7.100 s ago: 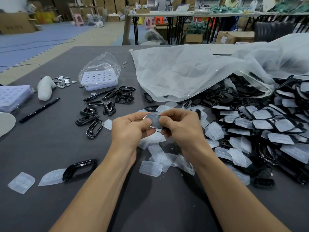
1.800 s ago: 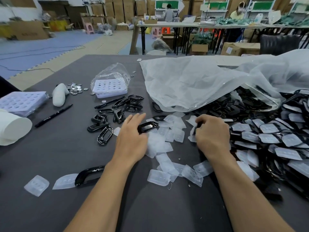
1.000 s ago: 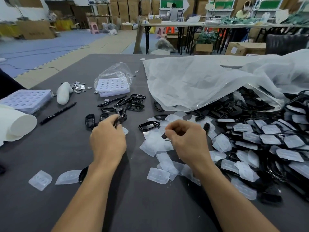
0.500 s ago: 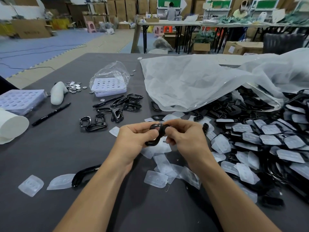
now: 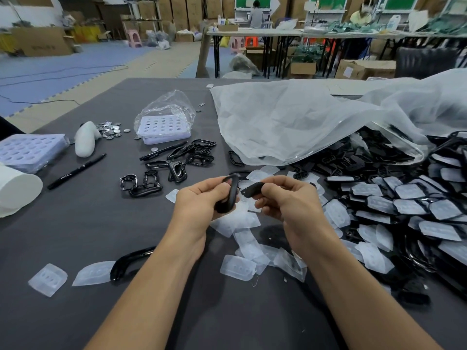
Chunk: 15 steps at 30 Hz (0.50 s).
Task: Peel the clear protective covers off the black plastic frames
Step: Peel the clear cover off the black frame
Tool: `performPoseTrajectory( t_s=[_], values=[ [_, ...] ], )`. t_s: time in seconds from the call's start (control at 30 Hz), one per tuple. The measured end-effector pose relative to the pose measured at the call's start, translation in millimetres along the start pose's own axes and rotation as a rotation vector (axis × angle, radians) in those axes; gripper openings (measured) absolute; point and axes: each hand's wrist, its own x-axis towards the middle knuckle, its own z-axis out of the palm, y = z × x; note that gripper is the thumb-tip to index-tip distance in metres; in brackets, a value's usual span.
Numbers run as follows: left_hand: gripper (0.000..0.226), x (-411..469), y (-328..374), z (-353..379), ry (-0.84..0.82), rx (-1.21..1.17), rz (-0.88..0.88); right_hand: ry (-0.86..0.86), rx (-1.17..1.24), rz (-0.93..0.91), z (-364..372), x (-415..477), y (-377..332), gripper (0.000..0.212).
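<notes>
Left hand (image 5: 199, 200): grips black frame (image 5: 233, 189); right hand (image 5: 288, 203): pinches small dark piece (image 5: 252, 189) just beside it; both above bench (image 5: 75, 236) centre.

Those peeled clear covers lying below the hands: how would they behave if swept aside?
The clear covers look thin and see-through, so probably light and apt to scatter. They keep a moulded, dimpled shape, so likely springy rather than limp. Overlapping loosely on the grey table, they would probably slide.

Warehouse workshop; stacked cardboard boxes (image 5: 177, 11); long worktables (image 5: 278, 34).
</notes>
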Motion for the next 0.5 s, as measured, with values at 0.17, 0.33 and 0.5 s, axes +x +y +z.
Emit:
performPoseTrajectory(
  t_s=[0.17, 0.33, 0.5],
  values=[
    [0.008, -0.3, 0.5, 2.9, -0.011, -0.055, -0.031, -0.016, 0.085, 0.057, 3.7, -1.2, 0.6, 0.008],
    [0.008, 0.0, -5.4, 4.0, 0.028, 0.024, 0.039, -0.044, 0.232, 0.144, 10.1, -4.1, 1.8, 0.014],
    [0.019, 5.6, -7.7, -1.1, 0.096, 0.04, 0.112, -0.154, 0.059, 0.112, 9.5, -6.7, 3.5, 0.025]
  ],
)
